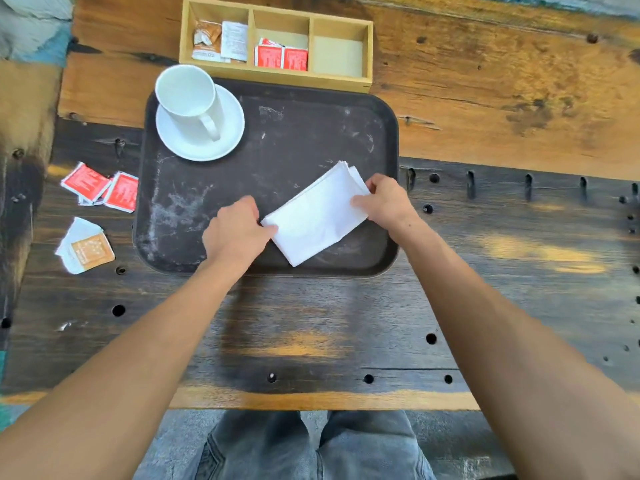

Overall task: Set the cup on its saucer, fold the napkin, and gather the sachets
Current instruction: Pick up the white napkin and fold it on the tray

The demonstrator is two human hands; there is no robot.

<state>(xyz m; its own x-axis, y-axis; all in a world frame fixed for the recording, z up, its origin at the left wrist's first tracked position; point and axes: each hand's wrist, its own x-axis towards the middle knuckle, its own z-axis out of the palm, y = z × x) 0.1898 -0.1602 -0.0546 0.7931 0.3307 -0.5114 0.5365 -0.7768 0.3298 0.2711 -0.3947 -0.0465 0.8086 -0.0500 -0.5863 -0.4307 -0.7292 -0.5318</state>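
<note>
Folded napkin (318,213) on tray (214,237), between left hand (235,230) and right hand (384,202) fingertips

Both forearms bare, extended forward from the lower corners of the frame, converging toward the centre. Left arm enters from lower left, angled up and rightward; right arm enters from lower right, angled up and leftward.

Left hand (239,230): palm down, knuckles up, fingers curled, thumb and fingertips pinched together at the hand's right side; grip closed on the near-left corner of the folded white paper napkin (317,216).

Right hand (386,200): palm down, wrist slightly bent, fingers curled leftward, thumb extended; grip closed on the napkin's far-right end.

Hands apart, not touching each other.
</note>
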